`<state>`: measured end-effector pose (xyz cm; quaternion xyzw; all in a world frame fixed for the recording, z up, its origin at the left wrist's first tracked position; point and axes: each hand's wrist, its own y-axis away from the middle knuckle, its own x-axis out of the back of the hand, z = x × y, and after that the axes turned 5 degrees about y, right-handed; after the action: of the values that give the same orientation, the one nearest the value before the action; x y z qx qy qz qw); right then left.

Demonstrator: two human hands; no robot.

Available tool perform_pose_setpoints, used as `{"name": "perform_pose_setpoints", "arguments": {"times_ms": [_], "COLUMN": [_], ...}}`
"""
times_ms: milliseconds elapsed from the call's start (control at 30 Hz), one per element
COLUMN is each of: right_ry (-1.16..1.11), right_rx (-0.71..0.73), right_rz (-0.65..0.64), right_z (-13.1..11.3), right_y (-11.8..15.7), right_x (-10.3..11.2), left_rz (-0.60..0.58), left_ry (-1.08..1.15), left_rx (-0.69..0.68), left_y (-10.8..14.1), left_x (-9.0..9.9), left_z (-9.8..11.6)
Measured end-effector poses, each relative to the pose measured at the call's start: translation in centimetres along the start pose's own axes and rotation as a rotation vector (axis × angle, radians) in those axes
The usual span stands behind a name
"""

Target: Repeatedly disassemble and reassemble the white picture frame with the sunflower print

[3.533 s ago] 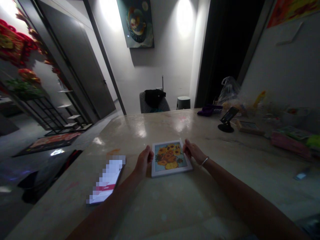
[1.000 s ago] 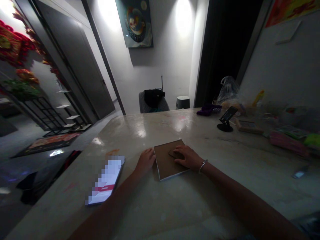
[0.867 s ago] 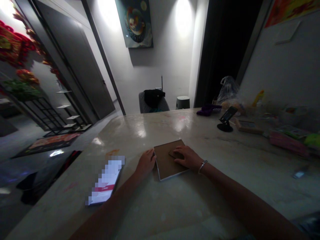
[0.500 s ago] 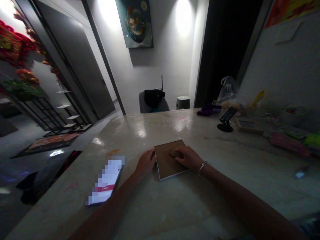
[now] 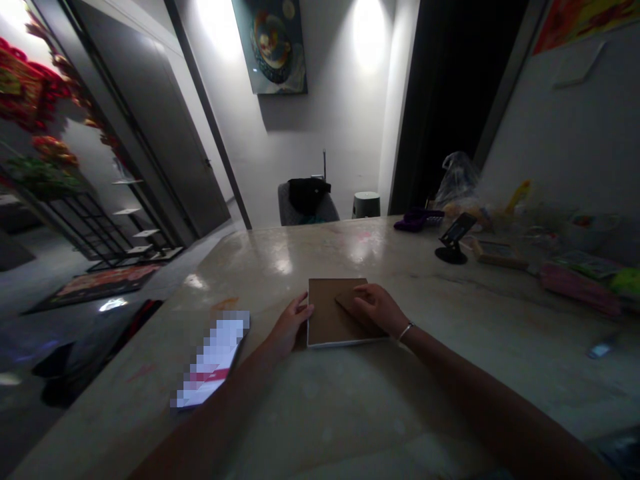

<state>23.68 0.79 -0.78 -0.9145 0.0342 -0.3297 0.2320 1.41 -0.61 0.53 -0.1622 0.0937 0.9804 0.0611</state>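
fingers of the right hand (image 5: 383,310) look pinched on the flap (image 5: 346,302) slanting phoneward off the brown panel (image 5: 323,323), right of the phone (image 5: 220,360), left hand (image 5: 290,325) at its phone-side edge, grip unclear tbh

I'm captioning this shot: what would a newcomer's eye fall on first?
Likely the bright phone screen on the table, at left. Next, the flat brown panel at center, with the left hand at its left edge and the right hand over its right half. Behind, a painting hangs on the lit wall.
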Motion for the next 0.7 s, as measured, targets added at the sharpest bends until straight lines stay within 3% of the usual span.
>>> {"name": "perform_pose_setpoints", "arguments": {"times_ms": [133,267,400,700], "right_ry": [-0.204,-0.646,-0.875,-0.891], "right_rx": [-0.268,-0.503,-0.507,-0.546], "right_rz": [0.157,0.036,-0.057,-0.186], "right_z": [1.7,2.4,2.0,0.7], "right_y": [-1.0,-1.2,-1.0,-0.6], "right_x": [0.2,0.3,0.2,0.0], "left_rz": [-0.015,-0.023,-0.062,0.081], "left_ry": [0.083,0.063,0.053,0.129], "left_rx": [0.023,0.054,0.069,0.034], "left_y": [0.0,0.1,0.3,-0.3], "left_x": [0.2,0.1,-0.1,0.1], "left_z": [0.2,0.5,0.7,0.7]}}
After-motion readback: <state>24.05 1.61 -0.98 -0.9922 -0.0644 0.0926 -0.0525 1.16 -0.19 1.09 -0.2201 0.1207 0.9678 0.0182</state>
